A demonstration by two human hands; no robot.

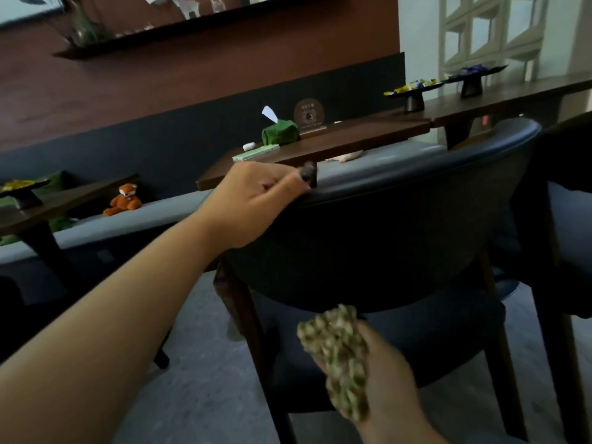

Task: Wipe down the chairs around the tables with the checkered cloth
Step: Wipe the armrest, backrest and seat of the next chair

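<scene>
A dark chair (384, 238) with a curved back stands at a wooden table (320, 149), seen from behind. The left hand (253, 200) reaches to the top of the chair back, fingers curled over its left end. Lower down, the right hand (384, 379) clutches the bunched cloth (339, 354) near the seat, fingers closed around it.

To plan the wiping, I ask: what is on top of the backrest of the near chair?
The left hand grips the chair backrest's top edge at its left end. The rim under it is hidden.
</scene>
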